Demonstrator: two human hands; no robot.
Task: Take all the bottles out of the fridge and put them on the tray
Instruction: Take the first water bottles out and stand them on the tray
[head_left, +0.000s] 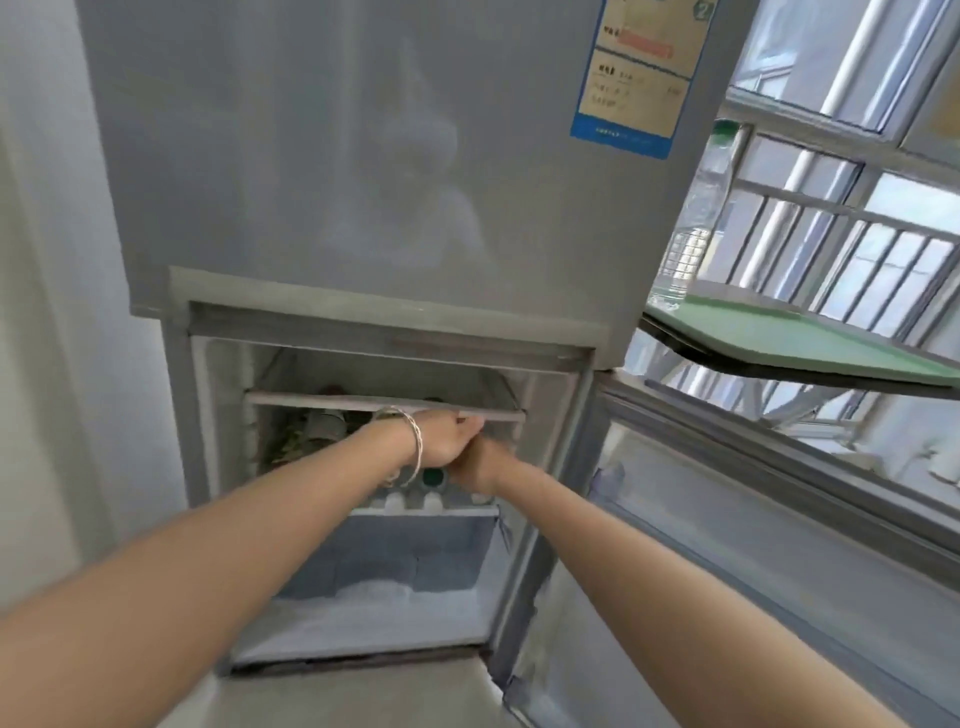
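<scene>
— Where are the hands?

— Both reach into the open lower compartment of the fridge (363, 182). The left hand (447, 436), with a bracelet (413, 441) on its wrist, sits just under the front edge of the shelf (322, 401), fingers curled together; whether they grip the shelf edge or something below it, I cannot tell. The right hand (475, 465) is right beside and below it, touching it, fingers folded inward and mostly hidden, so what they clasp is unclear.

— And the bottles?

— A green-capped bottle (434, 477) lies just beneath the two hands, near the front edge of the lower ledge, with white caps (415, 501) beside it. More items sit at the back left under the shelf, too blurred to name.

— Anything on the tray?

— The green tray (810, 343) rests to the right of the fridge, level with the bottom of the upper door. One clear bottle with a green cap (691, 228) stands upright at its left end, against the fridge side.

— The door?

— The lower door (753, 519) is swung open to the right.
</scene>
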